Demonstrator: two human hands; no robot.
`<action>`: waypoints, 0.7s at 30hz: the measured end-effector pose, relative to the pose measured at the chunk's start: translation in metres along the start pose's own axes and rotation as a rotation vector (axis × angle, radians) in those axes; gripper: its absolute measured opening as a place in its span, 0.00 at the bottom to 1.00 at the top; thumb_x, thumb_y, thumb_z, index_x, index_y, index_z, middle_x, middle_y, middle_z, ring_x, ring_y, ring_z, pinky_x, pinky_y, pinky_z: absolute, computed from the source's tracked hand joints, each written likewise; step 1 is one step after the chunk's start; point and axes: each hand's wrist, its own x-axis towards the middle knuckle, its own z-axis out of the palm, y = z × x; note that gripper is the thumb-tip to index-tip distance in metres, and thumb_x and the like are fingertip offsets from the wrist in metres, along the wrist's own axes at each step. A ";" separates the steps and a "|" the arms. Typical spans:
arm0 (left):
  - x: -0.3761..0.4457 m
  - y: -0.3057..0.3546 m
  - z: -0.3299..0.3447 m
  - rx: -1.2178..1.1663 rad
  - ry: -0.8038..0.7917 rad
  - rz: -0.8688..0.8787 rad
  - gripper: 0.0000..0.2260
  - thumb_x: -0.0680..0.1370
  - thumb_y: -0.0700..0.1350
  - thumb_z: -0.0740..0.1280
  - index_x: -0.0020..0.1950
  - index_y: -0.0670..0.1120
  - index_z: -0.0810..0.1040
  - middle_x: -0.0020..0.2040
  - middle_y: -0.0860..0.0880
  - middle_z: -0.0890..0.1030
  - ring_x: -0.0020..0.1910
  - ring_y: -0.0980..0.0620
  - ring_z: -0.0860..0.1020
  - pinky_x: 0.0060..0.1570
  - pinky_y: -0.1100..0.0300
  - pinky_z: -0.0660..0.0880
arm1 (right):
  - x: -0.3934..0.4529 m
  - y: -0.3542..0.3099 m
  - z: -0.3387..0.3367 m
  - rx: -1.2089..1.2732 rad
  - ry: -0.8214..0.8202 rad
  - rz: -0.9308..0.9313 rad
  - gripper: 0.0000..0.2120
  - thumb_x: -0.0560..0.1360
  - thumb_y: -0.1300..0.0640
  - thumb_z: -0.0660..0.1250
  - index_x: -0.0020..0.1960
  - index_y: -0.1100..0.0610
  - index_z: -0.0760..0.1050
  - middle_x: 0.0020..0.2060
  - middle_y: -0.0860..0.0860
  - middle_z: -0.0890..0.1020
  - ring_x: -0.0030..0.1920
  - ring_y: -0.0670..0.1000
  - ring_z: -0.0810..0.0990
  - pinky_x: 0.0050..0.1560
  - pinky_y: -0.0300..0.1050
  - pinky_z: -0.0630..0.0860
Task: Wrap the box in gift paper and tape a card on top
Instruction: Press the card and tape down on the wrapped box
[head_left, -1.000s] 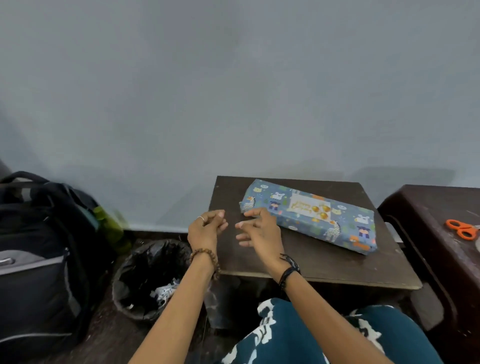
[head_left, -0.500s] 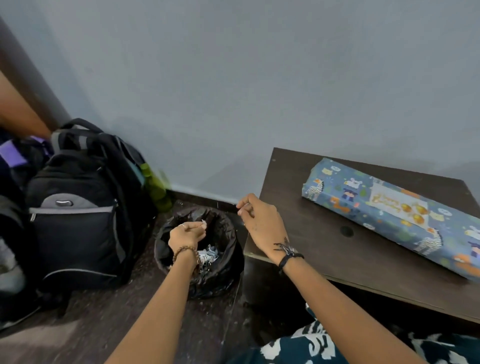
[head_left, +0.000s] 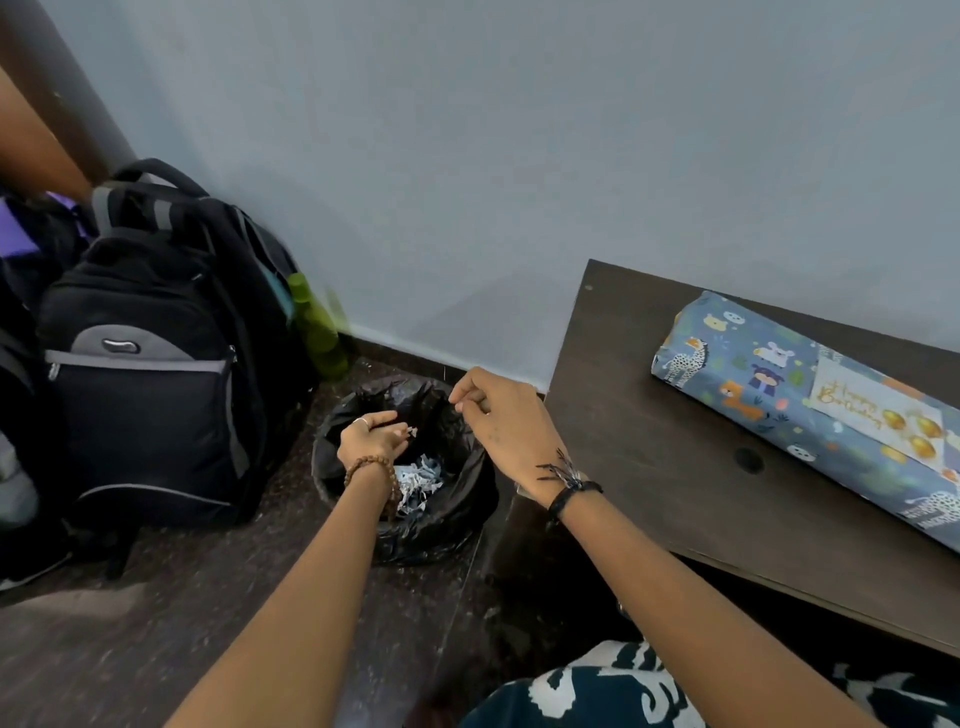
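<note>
A dark brown wooden tabletop (head_left: 675, 467) stands against a pale blue-grey wall (head_left: 519, 156), with a small round hole showing in its bare surface. On it, toward the right edge of view, lies the wrapped box (head_left: 753, 384), long and flat, covered in blue gift paper printed with cartoon animals. A white card (head_left: 878, 410) with gold lettering and gold balloons sits on its top face.

Left of the tabletop, on the dark speckled floor (head_left: 156, 649), stands a waste bin (head_left: 447, 519) lined with a black bag; shredded paper scraps (head_left: 421, 480) lie inside. Over the bin hangs the left hand (head_left: 371, 439), its grip narrow, fingertips pinching a tiny scrap (too small to tell what it is). A bead bracelet circles that wrist. The right hand (head_left: 511, 426) hovers above the bin's right rim beside the tabletop corner, fingers curled loosely; whether it holds anything cannot be told.

A black and grey backpack (head_left: 150, 364) leans in the corner, with a green bottle (head_left: 317, 327) between it and the wall.
</note>
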 end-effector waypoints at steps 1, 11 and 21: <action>0.001 -0.001 0.001 0.052 0.019 0.027 0.11 0.75 0.26 0.61 0.57 0.33 0.75 0.45 0.40 0.78 0.47 0.46 0.78 0.46 0.58 0.77 | 0.000 0.001 0.001 0.033 0.010 0.003 0.07 0.77 0.60 0.61 0.48 0.51 0.77 0.40 0.44 0.80 0.39 0.49 0.81 0.43 0.50 0.79; 0.014 -0.005 0.004 0.290 0.057 0.126 0.15 0.70 0.33 0.72 0.55 0.40 0.76 0.40 0.47 0.78 0.44 0.51 0.76 0.48 0.62 0.71 | 0.002 0.008 0.006 0.177 0.056 -0.004 0.08 0.75 0.61 0.63 0.43 0.49 0.75 0.37 0.45 0.81 0.35 0.51 0.81 0.40 0.53 0.80; 0.032 -0.020 0.004 0.341 0.014 0.144 0.13 0.76 0.30 0.62 0.60 0.40 0.74 0.51 0.40 0.78 0.55 0.43 0.77 0.58 0.51 0.74 | 0.003 0.010 0.007 0.203 0.082 0.010 0.08 0.75 0.61 0.63 0.43 0.49 0.76 0.36 0.45 0.81 0.34 0.50 0.81 0.39 0.53 0.80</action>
